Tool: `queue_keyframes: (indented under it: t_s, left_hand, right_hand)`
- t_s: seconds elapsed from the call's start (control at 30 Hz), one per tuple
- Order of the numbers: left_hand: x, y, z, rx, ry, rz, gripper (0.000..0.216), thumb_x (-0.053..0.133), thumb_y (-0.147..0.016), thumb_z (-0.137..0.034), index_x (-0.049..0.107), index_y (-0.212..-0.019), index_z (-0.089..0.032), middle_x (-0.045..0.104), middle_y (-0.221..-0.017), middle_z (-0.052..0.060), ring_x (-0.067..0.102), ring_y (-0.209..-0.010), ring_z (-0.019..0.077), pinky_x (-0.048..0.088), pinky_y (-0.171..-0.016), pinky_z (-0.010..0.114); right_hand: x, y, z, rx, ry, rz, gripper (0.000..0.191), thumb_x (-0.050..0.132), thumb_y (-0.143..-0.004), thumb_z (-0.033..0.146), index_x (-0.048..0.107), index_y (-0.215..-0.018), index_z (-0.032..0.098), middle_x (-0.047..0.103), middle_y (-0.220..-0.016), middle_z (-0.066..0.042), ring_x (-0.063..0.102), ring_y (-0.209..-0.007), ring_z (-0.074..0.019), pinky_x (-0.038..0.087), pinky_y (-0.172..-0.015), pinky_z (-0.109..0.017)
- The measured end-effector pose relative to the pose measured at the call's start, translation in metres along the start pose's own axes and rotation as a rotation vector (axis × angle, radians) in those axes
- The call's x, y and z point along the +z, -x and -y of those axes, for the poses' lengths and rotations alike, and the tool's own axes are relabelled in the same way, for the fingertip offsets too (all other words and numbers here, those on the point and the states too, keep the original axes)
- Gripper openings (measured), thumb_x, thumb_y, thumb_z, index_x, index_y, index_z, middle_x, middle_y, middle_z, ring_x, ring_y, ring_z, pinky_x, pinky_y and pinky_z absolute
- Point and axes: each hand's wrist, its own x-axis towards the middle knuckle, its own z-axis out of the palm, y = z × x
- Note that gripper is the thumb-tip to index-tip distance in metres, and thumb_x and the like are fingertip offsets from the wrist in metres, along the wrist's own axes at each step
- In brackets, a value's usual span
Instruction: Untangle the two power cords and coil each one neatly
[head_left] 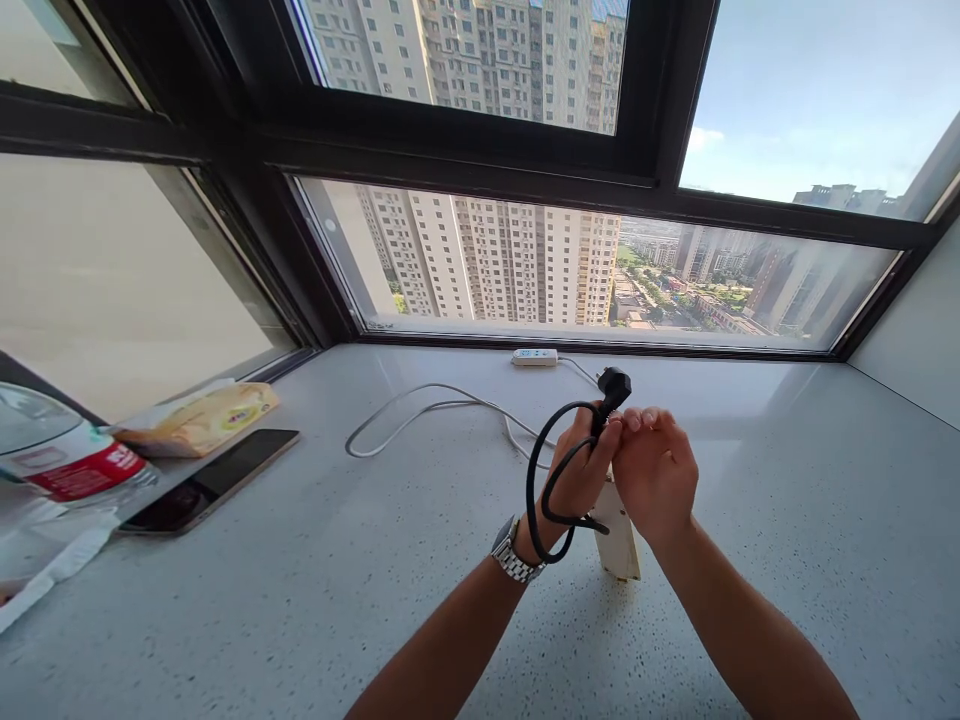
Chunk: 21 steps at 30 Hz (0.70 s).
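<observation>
My left hand (581, 465), with a metal watch on its wrist, is closed around a black power cable (541, 480) that loops down past the wrist. Its black plug (613, 384) sticks up above my fingers. My right hand (654, 470) is closed against the left one, its fingertips pinching the cable just below the plug. A cream-coloured object (619, 540) hangs or stands below both hands, mostly hidden by them. All this is above the grey speckled window ledge (375, 600).
A white power strip (535, 357) lies by the window, its white cord (420, 410) curling across the ledge. At the left are a dark phone (214, 480), a yellow packet (199, 420) and a plastic water bottle (60, 460) with a red label.
</observation>
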Motion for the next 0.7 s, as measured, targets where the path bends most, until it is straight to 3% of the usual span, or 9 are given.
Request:
queue_keyframes:
  t_s: [0.13,0.27,0.4,0.5,0.7]
  left_hand:
    - [-0.002,-0.006,0.011,-0.01,-0.054,-0.072,0.024,0.036,-0.093,-0.037,0.05,-0.09,-0.018,0.053,-0.068,0.0,0.05,-0.061,0.0138,0.04,-0.058,0.027]
    - [-0.007,-0.009,0.026,-0.024,-0.146,-0.158,0.024,0.036,-0.093,-0.036,0.05,-0.096,-0.018,0.051,-0.063,-0.002,0.047,-0.053,0.0128,0.036,-0.052,0.026]
    - [-0.013,-0.01,0.035,0.026,-0.324,-0.2,0.024,0.037,-0.093,-0.035,0.051,-0.101,-0.018,0.056,-0.066,0.001,0.048,-0.051,0.0142,0.036,-0.051,0.028]
    - [-0.015,-0.011,0.036,-0.002,-0.464,-0.187,0.022,0.036,-0.092,-0.028,0.05,-0.105,-0.016,0.058,-0.069,0.003,0.049,-0.052,0.0153,0.036,-0.052,0.028]
    - [-0.013,-0.01,0.026,-0.13,-0.685,-0.093,0.022,0.037,-0.091,-0.026,0.049,-0.106,-0.017,0.057,-0.066,0.003,0.053,-0.052,0.0177,0.028,-0.05,0.028]
  right_hand:
    - [-0.003,0.0,0.002,-0.162,0.225,-0.052,0.022,0.059,-0.079,0.037,0.049,-0.067,0.021,0.047,-0.068,0.001,0.049,-0.067,-0.0138,0.044,-0.068,-0.029]
    - [0.005,0.019,0.007,-0.168,0.677,0.236,0.034,0.054,-0.084,0.052,0.054,-0.074,0.019,0.054,-0.068,-0.001,0.05,-0.064,-0.0144,0.042,-0.063,-0.028]
    - [0.016,0.037,0.007,-0.046,1.066,0.402,0.053,0.064,-0.069,0.067,0.059,-0.09,0.018,0.062,-0.087,-0.007,0.055,-0.081,-0.0206,0.044,-0.074,-0.033]
    - [0.02,0.042,0.006,0.074,1.116,0.447,0.052,0.07,-0.065,0.063,0.062,-0.091,0.019,0.063,-0.088,-0.006,0.056,-0.084,-0.0217,0.043,-0.075,-0.033]
    - [0.02,0.04,0.0,0.266,0.916,0.435,0.037,0.074,-0.067,0.049,0.067,-0.087,0.019,0.06,-0.071,-0.001,0.052,-0.068,-0.0151,0.039,-0.06,-0.026]
